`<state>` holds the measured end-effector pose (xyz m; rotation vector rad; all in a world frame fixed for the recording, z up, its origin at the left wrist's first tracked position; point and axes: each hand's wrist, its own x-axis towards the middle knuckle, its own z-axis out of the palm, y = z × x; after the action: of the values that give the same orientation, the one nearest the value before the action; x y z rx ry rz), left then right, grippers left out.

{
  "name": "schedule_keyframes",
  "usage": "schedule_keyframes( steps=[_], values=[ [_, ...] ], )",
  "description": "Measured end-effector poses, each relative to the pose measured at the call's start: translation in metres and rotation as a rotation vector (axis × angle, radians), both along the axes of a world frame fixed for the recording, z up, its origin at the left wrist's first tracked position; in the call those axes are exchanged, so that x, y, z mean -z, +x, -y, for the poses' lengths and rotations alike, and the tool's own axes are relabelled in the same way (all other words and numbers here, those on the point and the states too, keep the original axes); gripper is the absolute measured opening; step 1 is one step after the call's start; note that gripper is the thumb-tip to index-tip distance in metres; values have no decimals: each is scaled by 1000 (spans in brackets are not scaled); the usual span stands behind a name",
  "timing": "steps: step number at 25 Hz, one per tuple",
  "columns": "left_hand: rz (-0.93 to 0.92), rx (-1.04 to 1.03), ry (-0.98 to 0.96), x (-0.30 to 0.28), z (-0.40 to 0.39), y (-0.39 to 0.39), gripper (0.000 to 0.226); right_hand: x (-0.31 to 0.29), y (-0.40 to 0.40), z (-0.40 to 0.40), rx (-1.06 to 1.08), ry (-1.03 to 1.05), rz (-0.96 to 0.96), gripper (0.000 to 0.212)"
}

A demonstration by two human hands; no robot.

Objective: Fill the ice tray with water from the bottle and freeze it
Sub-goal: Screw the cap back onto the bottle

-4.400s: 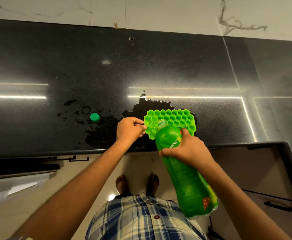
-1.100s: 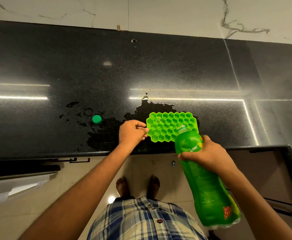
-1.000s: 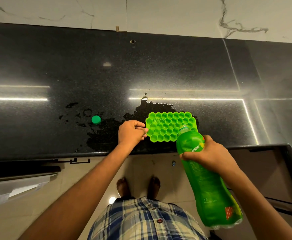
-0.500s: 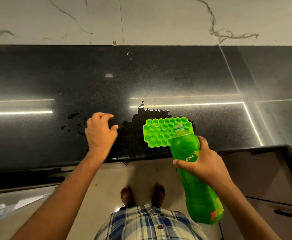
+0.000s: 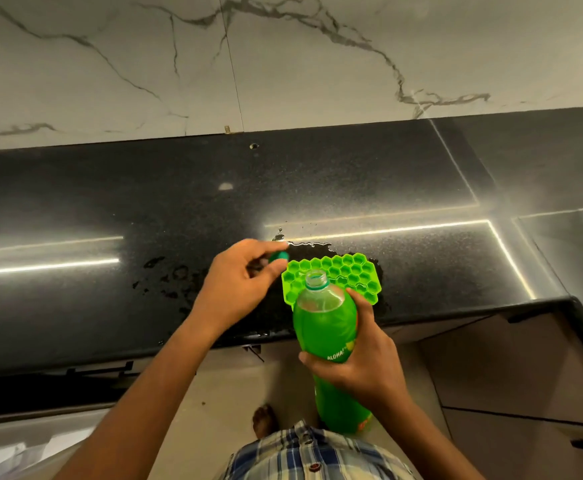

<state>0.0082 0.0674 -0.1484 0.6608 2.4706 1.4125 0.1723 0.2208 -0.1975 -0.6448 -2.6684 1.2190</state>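
A bright green honeycomb ice tray (image 5: 347, 270) lies flat on the black counter (image 5: 317, 188) near its front edge, in a puddle of spilled water (image 5: 309, 247). My right hand (image 5: 366, 362) grips a green plastic bottle (image 5: 324, 327), upright and uncapped, in front of the tray and hiding its near left part. My left hand (image 5: 238, 285) hovers just left of the bottle's mouth and pinches the green bottle cap (image 5: 279, 255) between thumb and fingers.
Water drops (image 5: 165, 282) dot the counter left of the tray. A marble wall (image 5: 283, 64) rises behind the counter. Cabinet drawers (image 5: 525, 382) with dark handles sit below right, and the counter turns a corner at the right.
My left hand let go of the tray, reached left, picked up the cap and brought it beside the bottle mouth. The bottle went from tilted over the tray to upright.
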Motion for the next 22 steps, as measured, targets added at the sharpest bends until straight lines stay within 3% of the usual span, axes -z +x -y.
schedule_keyframes(
  steps=[2,5,14,22],
  values=[
    [-41,145,16,-29,-11,11,28,-8,-4,3,-15,7,-66,110],
    [-30,173,36,-55,-11,19,30,-22,-10,4,-36,34,-145,109],
    [-35,384,135,-65,7,21,32,-41,-12,11,-134,77,-192,107],
    [107,247,332,-62,11,29,41,-49,-19,11,-159,64,-209,108]
  ],
)
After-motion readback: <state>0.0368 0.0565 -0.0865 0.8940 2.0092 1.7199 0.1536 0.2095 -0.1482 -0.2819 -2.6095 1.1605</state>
